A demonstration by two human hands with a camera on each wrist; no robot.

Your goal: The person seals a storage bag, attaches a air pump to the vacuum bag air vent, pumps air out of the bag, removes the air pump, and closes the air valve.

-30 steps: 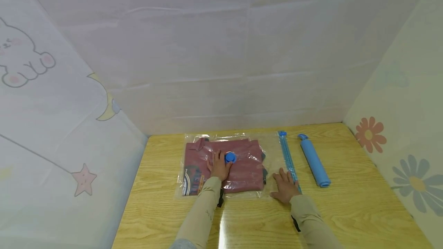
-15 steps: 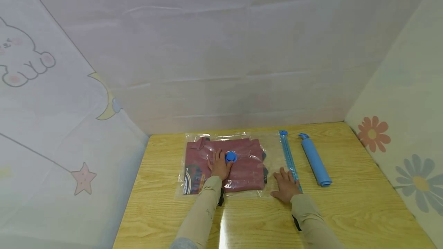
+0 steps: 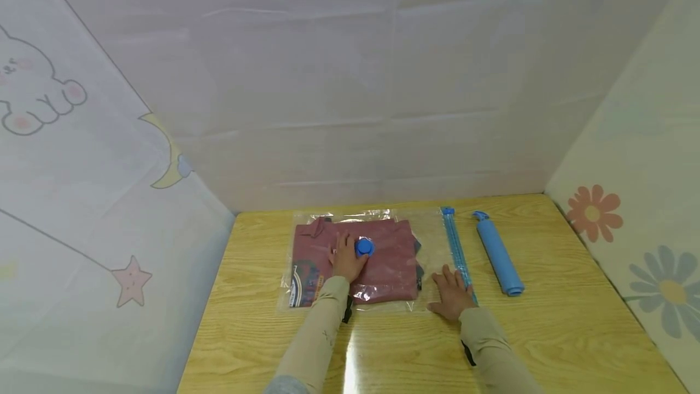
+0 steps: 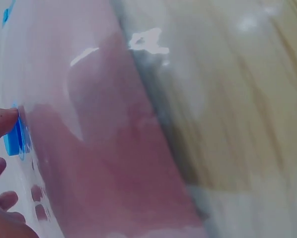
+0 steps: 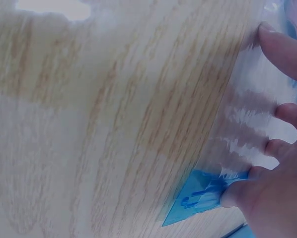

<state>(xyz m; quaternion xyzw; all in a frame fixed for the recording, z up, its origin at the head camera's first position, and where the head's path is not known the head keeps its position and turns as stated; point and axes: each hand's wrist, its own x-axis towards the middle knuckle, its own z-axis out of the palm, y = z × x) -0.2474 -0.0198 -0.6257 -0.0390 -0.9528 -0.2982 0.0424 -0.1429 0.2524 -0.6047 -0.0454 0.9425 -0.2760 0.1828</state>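
Observation:
A clear storage bag (image 3: 429, 230) with a blue zip strip (image 3: 456, 242) lies flat on the wooden table, its long side facing me. Inside it is a folded dark-pink garment (image 3: 391, 269) with a printed patch at the left. My left hand (image 3: 349, 258) rests on the bag beside its round blue valve cap (image 3: 364, 247). In the left wrist view the thumb (image 4: 4, 119) touches that cap, while the other fingers lie apart from it. With fingers spread, my right hand (image 3: 452, 295) presses the bag's near right corner, by the end of the zip strip.
A blue hand pump (image 3: 499, 257) lies to the right of the bag, its handle pointing away. Bare wooden table (image 3: 404, 351) extends in front of the bag. Cloth walls with printed drawings close off the back and both sides.
My left hand has shifted slightly, its fingers a little more bent, with the thumb still at the valve cap. The right hand, bag and pump have stayed in place.

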